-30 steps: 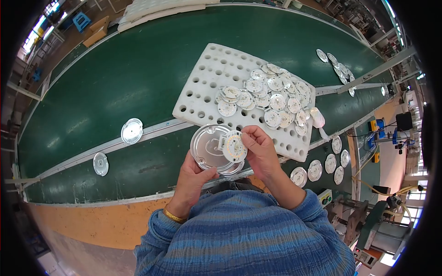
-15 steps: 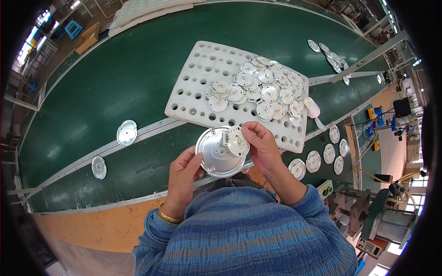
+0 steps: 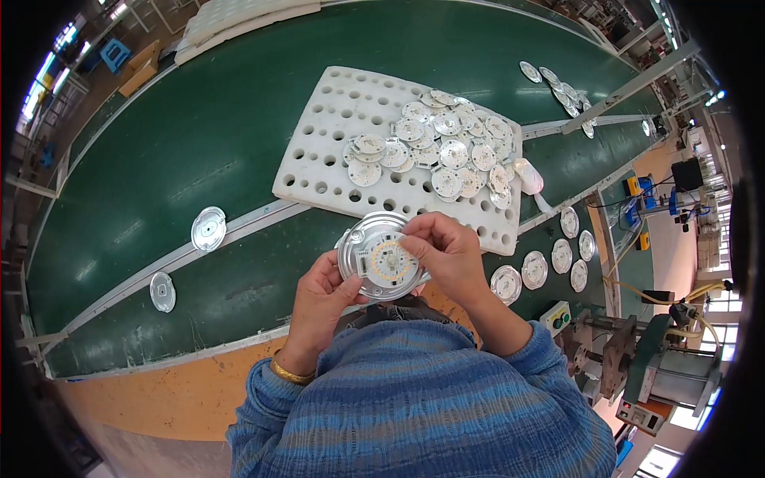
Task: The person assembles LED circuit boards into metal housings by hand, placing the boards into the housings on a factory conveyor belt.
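In front of my body I hold a shiny round metal lamp base [image 3: 373, 229], open side up. My left hand [image 3: 325, 287] grips its left rim, thumb on the near side. A round white LED board [image 3: 390, 267] with a ring of yellow chips lies inside the base, its small rectangular connector toward my left thumb. My right hand [image 3: 448, 256] pinches the upper right edge of the board with thumb and fingers. Just beyond my hands a white foam tray [image 3: 319, 131] with rows of holes bears a heap of similar LED boards [image 3: 453, 153].
Several metal discs [image 3: 534, 270] lie right of my hands. Another disc [image 3: 209, 229] and a smaller-looking one [image 3: 162, 291] lie at left. A small clear bag [image 3: 529, 177] rests at the tray's right edge. Machinery with a green button box [image 3: 556, 317] stands at near right.
My right hand has moved the LED board left and down, from over the base's right edge into its middle. The left hand keeps its hold on the base. The view has shifted slightly.
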Demonstrator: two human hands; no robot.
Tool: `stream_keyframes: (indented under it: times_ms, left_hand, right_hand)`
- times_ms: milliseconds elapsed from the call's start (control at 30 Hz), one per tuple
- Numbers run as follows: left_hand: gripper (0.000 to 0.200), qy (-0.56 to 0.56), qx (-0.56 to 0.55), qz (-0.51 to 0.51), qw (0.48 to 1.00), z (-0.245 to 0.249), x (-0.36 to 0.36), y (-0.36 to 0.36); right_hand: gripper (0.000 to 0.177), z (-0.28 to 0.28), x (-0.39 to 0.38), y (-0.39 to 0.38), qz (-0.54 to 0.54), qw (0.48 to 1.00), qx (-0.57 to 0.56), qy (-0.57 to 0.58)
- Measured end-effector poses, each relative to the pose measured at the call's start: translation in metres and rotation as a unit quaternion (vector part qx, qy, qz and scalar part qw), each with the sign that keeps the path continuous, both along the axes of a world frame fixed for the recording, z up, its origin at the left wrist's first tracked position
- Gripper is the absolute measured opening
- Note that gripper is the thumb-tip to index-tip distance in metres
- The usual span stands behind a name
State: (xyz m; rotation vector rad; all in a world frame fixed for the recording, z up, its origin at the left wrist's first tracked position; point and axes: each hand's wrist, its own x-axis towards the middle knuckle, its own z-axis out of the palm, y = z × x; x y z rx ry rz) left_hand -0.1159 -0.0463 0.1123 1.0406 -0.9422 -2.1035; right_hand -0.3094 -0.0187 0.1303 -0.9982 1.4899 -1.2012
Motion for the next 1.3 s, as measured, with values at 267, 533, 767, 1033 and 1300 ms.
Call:
stream_keyframes:
  times_ms: [267, 533, 767, 1033, 1300]
  left_hand:
    - [0.034, 0.012, -0.027, -0.024, 0.999, -0.002, 0.003, 0.002]
    - [0.032, 0.002, -0.039, -0.043, 0.998, 0.001, 0.004, 0.0]
    - [0.029, -0.011, -0.037, -0.034, 0.999, -0.001, 0.004, 0.0]
    - [0.027, -0.012, -0.032, -0.031, 0.999, -0.002, 0.005, 0.001]
    - [0.025, -0.014, -0.04, -0.029, 0.999, -0.002, 0.004, 0.003]
  right_hand:
    - [0.012, 0.0, -0.001, 0.002, -0.012, 1.0, -0.004, 0.018]
    - [0.013, 0.003, 0.007, 0.003, 0.007, 0.996, -0.033, 0.077]
    - [0.01, -0.005, 0.011, 0.005, -0.011, 0.983, -0.092, 0.158]
    - [0.013, -0.006, 0.015, 0.007, -0.038, 0.978, -0.093, 0.182]
    - [0.013, -0.009, 0.018, 0.009, -0.046, 0.97, -0.114, 0.211]
